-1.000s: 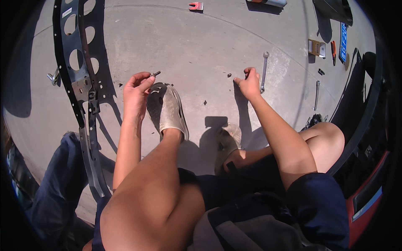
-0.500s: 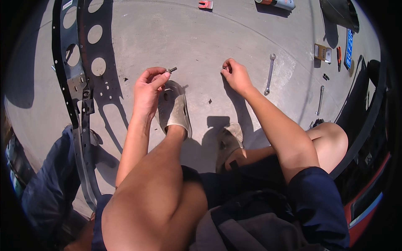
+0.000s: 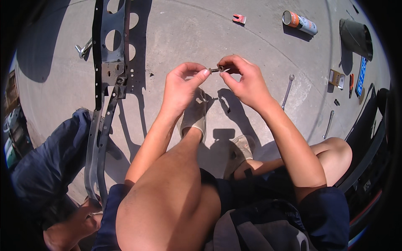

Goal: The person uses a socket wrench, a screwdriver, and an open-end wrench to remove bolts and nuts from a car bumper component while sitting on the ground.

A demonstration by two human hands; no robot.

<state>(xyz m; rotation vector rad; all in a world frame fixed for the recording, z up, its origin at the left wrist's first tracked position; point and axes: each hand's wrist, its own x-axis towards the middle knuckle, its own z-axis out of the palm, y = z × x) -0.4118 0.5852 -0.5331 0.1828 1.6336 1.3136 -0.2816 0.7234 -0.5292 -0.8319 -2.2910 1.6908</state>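
Between the fingertips of my two hands is a small dark bolt [image 3: 214, 70], held level above the concrete. My left hand [image 3: 183, 85] pinches one end of it with thumb and forefinger. At the other end, my right hand [image 3: 248, 81] pinches a small dark ring-like piece, seemingly a nut [image 3: 221, 68], which meets the bolt's tip. Whether it is threaded on cannot be made out. Both hands are above and ahead of my shoe [image 3: 195, 113].
A long perforated metal bracket [image 3: 109, 54] stands at left, with a ratchet-like tool [image 3: 83, 49] beside it. Another person's dark trouser leg [image 3: 50, 154] is lower left. Rightward lie a wrench [image 3: 288, 93], a spray can [image 3: 300, 23], a small box [image 3: 336, 78] and a dark bucket [image 3: 355, 39].
My hands have come together, bringing the bolt and the right hand's small piece end to end. The view has shifted, so the floor things appear farther right and lower.
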